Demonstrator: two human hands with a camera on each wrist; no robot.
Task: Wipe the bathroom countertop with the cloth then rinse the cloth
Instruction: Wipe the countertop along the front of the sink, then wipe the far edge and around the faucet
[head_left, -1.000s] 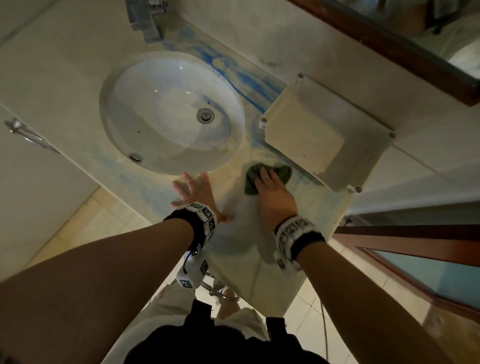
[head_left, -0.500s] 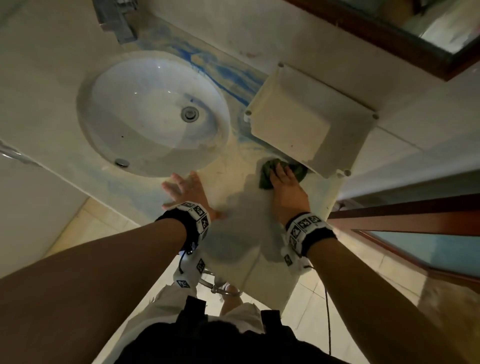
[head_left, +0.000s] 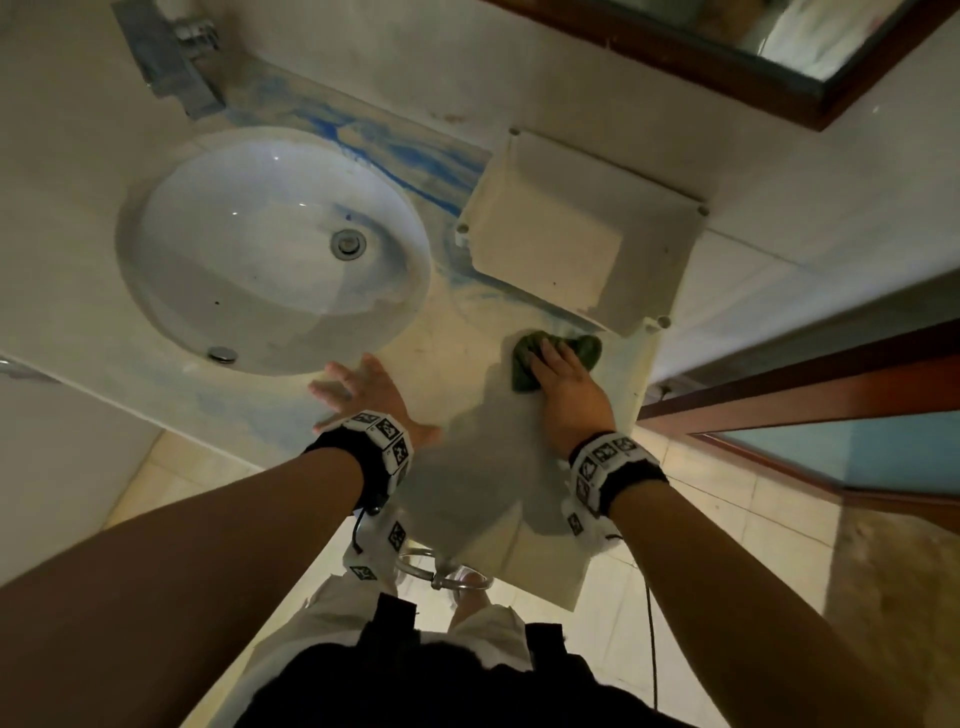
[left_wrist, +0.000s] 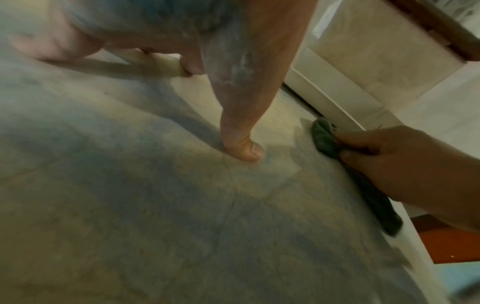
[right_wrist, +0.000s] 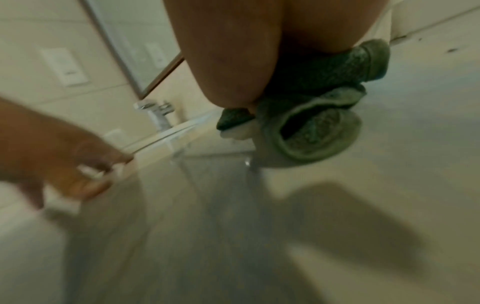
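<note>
A bunched dark green cloth (head_left: 584, 349) (left_wrist: 323, 140) (right_wrist: 317, 131) lies on the pale countertop (head_left: 457, 338), right against the front of a white box (head_left: 571, 234). My right hand (head_left: 566, 389) (left_wrist: 402, 160) (right_wrist: 226, 51) lies on top of it and presses it down, fingers stretched over the cloth toward the box. My left hand (head_left: 358, 389) (left_wrist: 241, 144) (right_wrist: 64, 156) rests flat on the counter with fingers spread, just in front of the sink (head_left: 234, 208). It holds nothing.
A faucet (head_left: 176, 67) (right_wrist: 155, 111) stands behind the oval sink. The white box fills the back right of the counter. A framed mirror (head_left: 727, 62) hangs above. The counter ends just right of the cloth, beside a wooden door frame (head_left: 805, 395). A towel ring (head_left: 441, 577) hangs below.
My right hand has slid the cloth away from me and to the right, up to the box's front edge. My left hand has stayed planted by the sink.
</note>
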